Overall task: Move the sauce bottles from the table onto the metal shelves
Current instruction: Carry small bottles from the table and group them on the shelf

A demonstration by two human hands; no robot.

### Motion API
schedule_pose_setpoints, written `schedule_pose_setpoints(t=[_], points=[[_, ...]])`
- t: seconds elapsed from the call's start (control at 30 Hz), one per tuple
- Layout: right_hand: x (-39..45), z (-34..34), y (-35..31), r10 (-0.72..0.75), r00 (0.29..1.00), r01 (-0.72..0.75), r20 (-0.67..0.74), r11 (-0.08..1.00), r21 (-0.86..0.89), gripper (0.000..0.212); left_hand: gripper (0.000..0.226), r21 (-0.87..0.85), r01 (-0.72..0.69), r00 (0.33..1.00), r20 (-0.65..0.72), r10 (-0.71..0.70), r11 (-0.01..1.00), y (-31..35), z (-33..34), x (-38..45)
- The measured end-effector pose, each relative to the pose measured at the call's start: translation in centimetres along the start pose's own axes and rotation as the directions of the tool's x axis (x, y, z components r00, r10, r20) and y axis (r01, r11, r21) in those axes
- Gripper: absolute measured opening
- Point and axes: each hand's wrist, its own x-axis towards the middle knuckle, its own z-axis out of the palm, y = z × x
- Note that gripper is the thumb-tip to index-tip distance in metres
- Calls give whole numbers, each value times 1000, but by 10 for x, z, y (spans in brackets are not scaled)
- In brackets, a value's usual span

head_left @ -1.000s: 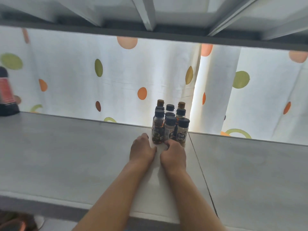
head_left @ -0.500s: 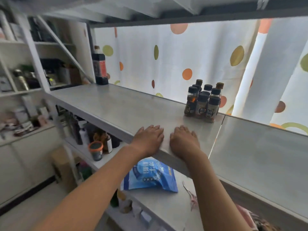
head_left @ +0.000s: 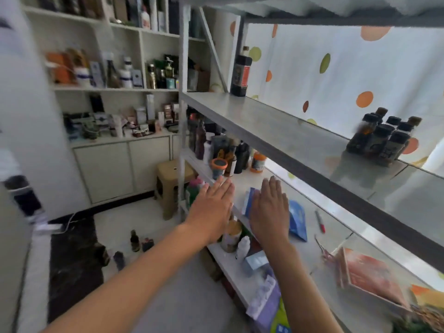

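hands: left hand (head_left: 212, 207) and right hand (head_left: 270, 210) both flat, fingers straight, holding nothing
bottles: cluster (head_left: 382, 140) upright on the upper shelf (head_left: 264, 121), up and right of both hands
nearer: right hand, I'd say
table: not in view

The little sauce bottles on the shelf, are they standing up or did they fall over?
Standing up. The little sauce bottles sit in a tight bunch on the metal shelf, dark caps pointing up, none lying on its side.
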Motion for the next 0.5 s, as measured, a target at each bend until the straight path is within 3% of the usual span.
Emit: schedule_pose_setpoints(t=[0.2,0.33,0.5], points=[[-133,63,-183,-407,910,388,82,904,180,53,57,7,356,934,-37,-355,935,-127,-15,-203],[-238,92,-289,-611,780,576,137,785,227,53,62,-75,569,813,-98,-574,819,-194,-21,-349],[-379,116,-394,-806,560,721,193,588,366,52,61,-135,774,605,-132,-785,619,-238,-32,-522]])
